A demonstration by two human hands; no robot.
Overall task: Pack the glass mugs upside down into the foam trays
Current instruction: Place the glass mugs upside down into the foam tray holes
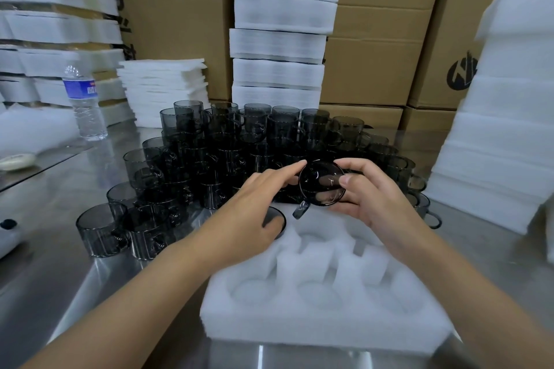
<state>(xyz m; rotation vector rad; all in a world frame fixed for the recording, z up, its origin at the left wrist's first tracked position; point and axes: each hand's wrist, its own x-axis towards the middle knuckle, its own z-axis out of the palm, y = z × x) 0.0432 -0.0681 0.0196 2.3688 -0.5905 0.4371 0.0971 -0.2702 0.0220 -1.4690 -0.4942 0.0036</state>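
A white foam tray (323, 320) with round pockets lies on the steel table in front of me. My right hand (368, 189) grips a smoked glass mug (321, 184) above the tray's far edge, its base facing me and its handle pointing down. My left hand (254, 204) reaches in with straight fingers; the index fingertip touches the held mug's left side. Under that hand another mug (277, 220) sits upside down in the tray's far left pocket, with my thumb on its base. A big cluster of dark glass mugs (224, 153) stands behind the tray.
Stacks of foam trays (281, 33) rise behind the mugs, at the left (162, 87) and at the right (503, 117). A water bottle (85, 102) stands at the left. Cardboard boxes (380, 39) line the back.
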